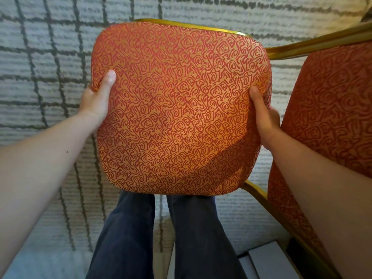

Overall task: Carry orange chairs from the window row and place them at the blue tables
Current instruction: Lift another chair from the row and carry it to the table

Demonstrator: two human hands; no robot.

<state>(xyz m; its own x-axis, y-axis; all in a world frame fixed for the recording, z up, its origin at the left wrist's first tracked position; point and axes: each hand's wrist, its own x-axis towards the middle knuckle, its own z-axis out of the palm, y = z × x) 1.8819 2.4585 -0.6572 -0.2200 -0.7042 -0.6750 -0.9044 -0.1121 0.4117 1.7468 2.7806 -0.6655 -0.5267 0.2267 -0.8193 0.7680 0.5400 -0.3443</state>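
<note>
An orange chair with a red swirl pattern and a gold metal frame fills the middle of the view; its padded seat (181, 109) faces up at me. My left hand (98, 99) grips the seat's left edge, thumb on top and fingers hidden underneath. My right hand (263, 117) grips the right edge the same way. The chair's backrest (330, 109) rises at the right, partly behind my right forearm. The chair's legs are hidden below the seat. No blue table is in view.
Pale grey carpet (50, 57) with a dark grid pattern lies all around. My legs in dark jeans (161, 238) stand right below the seat. A grey flat edge (267, 262) shows at the bottom right, beside the gold frame bar (259, 196).
</note>
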